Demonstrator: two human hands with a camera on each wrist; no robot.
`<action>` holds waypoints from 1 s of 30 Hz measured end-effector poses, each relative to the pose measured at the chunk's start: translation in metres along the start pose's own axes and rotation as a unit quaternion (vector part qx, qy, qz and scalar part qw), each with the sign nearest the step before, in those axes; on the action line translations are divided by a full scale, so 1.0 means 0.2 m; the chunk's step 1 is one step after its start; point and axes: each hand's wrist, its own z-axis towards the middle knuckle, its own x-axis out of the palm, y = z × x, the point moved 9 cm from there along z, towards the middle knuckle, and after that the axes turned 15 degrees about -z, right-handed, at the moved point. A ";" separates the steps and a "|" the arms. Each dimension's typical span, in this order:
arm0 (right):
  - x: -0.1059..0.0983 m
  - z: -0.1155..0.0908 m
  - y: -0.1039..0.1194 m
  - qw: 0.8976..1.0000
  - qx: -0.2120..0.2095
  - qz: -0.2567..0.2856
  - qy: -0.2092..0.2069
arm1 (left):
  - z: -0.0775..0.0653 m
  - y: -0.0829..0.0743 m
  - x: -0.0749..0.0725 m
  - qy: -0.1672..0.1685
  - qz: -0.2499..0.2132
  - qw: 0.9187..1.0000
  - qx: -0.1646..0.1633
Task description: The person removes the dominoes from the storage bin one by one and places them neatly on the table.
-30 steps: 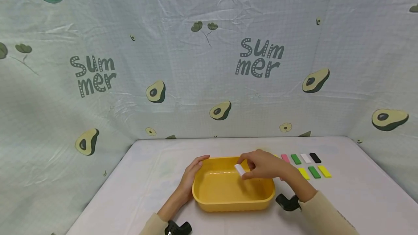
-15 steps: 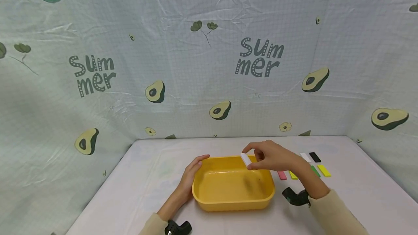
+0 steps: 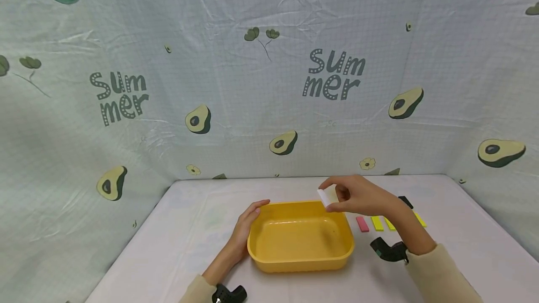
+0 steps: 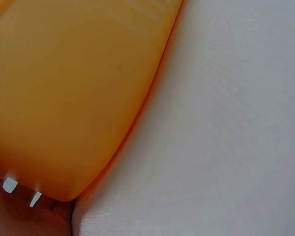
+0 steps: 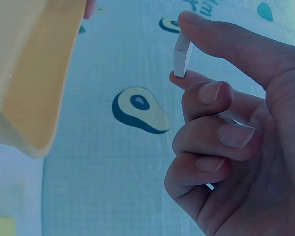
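My right hand (image 3: 358, 195) pinches a small white rectangular block (image 3: 323, 197) between thumb and index finger. In the head view the block overlaps the far right rim of a yellow plastic basin (image 3: 294, 242). The right wrist view shows the white block (image 5: 181, 55) edge-on at the fingertips, the other fingers curled below it. My left hand (image 3: 242, 230) rests along the basin's left side near its far corner, fingers extended. In the left wrist view, the left hand (image 4: 27, 219) is partly visible against the basin's outer wall (image 4: 64, 108).
Right of the basin lie a pink block (image 3: 362, 224), several yellow blocks (image 3: 377, 223) and a black block (image 3: 406, 201). My right forearm hides part of the rows. A sheet (image 3: 236, 83) printed with avocados hangs behind the white-covered table (image 3: 168, 237).
My right hand has risen and moved away to the right with the white block, from over the basin's interior to its far right rim. The left hand and basin have stayed put.
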 end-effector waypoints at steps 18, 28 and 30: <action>-0.15 -0.07 -0.10 0.999 0.018 0.010 -0.037 | 0.02 0.02 -0.01 -0.016 -0.012 1.000 -0.005; -0.19 -0.11 -0.13 0.999 0.017 0.006 -0.050 | 0.03 0.02 -0.01 -0.016 -0.016 1.000 -0.008; -0.20 -0.12 -0.13 0.998 0.020 0.001 -0.055 | 0.03 0.02 -0.01 -0.016 -0.014 1.000 -0.007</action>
